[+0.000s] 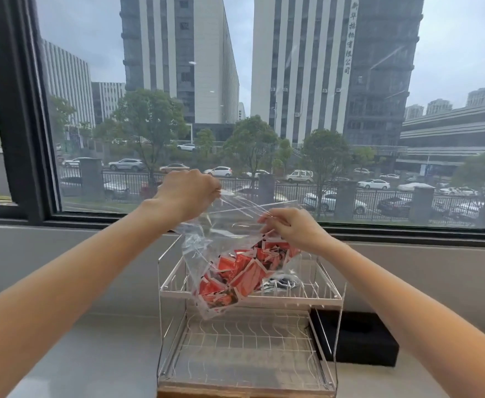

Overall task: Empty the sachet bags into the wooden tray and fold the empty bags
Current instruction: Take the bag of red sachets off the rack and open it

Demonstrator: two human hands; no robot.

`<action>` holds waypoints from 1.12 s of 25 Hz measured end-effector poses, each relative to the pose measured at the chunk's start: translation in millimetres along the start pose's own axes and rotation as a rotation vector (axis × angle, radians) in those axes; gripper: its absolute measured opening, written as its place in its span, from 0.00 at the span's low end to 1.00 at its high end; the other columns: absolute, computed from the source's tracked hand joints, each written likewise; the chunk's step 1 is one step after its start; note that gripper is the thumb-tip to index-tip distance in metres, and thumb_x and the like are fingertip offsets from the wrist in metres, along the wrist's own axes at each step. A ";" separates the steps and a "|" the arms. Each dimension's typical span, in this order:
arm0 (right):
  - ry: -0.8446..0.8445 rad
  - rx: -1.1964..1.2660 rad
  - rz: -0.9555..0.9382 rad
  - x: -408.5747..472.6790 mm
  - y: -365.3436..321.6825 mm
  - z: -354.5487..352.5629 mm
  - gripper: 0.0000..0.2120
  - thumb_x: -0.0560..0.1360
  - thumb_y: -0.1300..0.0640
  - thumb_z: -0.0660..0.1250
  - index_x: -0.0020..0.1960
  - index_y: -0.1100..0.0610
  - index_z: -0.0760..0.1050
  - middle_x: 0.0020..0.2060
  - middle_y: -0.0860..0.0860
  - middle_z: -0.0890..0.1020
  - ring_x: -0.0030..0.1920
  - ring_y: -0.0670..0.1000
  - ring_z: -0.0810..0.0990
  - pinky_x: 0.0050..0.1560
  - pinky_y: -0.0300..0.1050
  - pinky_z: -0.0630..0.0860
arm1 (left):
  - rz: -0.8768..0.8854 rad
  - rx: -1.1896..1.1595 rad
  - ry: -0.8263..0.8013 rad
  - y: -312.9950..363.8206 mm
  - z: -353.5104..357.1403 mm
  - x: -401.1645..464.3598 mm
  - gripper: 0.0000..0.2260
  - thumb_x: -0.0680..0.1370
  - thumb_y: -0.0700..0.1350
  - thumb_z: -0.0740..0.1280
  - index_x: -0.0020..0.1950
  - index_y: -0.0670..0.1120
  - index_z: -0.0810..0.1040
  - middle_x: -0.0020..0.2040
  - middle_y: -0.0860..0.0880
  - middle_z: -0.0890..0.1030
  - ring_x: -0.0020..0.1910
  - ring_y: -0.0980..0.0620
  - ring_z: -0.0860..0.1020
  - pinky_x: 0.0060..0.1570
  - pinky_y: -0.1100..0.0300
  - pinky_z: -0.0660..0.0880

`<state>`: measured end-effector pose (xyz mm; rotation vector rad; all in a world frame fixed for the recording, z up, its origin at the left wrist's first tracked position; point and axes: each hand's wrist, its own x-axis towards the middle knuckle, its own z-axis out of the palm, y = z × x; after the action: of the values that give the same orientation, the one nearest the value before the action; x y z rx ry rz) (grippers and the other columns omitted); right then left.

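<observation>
A clear plastic bag [206,242] full of red and white sachets [235,274] hangs in the air in front of the window. My left hand [189,193] pinches the bag's upper left edge. My right hand [293,228] pinches its upper right edge, and the mouth is stretched between the two hands. The bag hangs over a two-tier white wire rack [316,295]. A few dark blue and white sachets [281,282] lie on the rack's upper shelf. The rack stands on a wooden base [206,392], of which only the front edge shows.
A black foam block [356,337] lies on the grey counter [91,354] just right of the rack. The window sill and a large window [264,81] run along the back.
</observation>
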<state>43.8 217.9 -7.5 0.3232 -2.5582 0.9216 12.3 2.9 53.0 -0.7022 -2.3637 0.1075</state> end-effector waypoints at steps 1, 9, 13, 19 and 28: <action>-0.018 0.001 0.020 -13.5 6.4 2.8 0.10 0.78 0.56 0.59 0.54 0.53 0.78 0.45 0.51 0.84 0.43 0.46 0.82 0.49 0.45 0.79 | 0.006 -0.047 -0.048 8.7 0.9 -7.2 0.12 0.79 0.50 0.57 0.53 0.48 0.78 0.50 0.43 0.82 0.50 0.41 0.78 0.41 0.56 0.66; -0.147 0.055 0.216 -147.8 69.1 66.9 0.10 0.78 0.56 0.60 0.54 0.51 0.79 0.47 0.47 0.83 0.48 0.46 0.81 0.51 0.41 0.78 | 0.220 -0.116 -0.484 85.2 45.6 -70.4 0.09 0.74 0.46 0.62 0.45 0.45 0.81 0.30 0.52 0.74 0.37 0.47 0.75 0.36 0.58 0.71; -0.209 0.066 0.324 -198.9 96.2 105.3 0.11 0.78 0.56 0.59 0.55 0.55 0.78 0.50 0.50 0.83 0.51 0.48 0.80 0.54 0.46 0.77 | 0.246 -0.192 -0.631 113.6 81.6 -103.6 0.09 0.73 0.47 0.63 0.43 0.45 0.81 0.29 0.52 0.74 0.37 0.47 0.76 0.35 0.59 0.70; -0.184 0.089 0.301 -235.4 96.0 136.0 0.17 0.76 0.54 0.62 0.64 0.49 0.71 0.58 0.43 0.79 0.57 0.42 0.76 0.58 0.38 0.73 | 0.287 -0.307 -0.701 134.4 100.9 -121.2 0.10 0.71 0.52 0.63 0.50 0.55 0.80 0.49 0.52 0.83 0.49 0.50 0.78 0.40 0.60 0.67; 0.048 0.301 0.234 -208.1 68.8 130.5 0.12 0.75 0.57 0.64 0.58 0.52 0.75 0.42 0.38 0.80 0.47 0.37 0.80 0.49 0.32 0.76 | 0.224 -0.766 -0.848 132.2 88.3 -120.5 0.31 0.68 0.71 0.50 0.62 0.55 0.72 0.56 0.55 0.78 0.51 0.56 0.75 0.48 0.64 0.69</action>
<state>168.1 201.7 -229.7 0.0837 -2.4472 1.3877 95.0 62.9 -118.4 -1.5157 -3.1296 -0.5377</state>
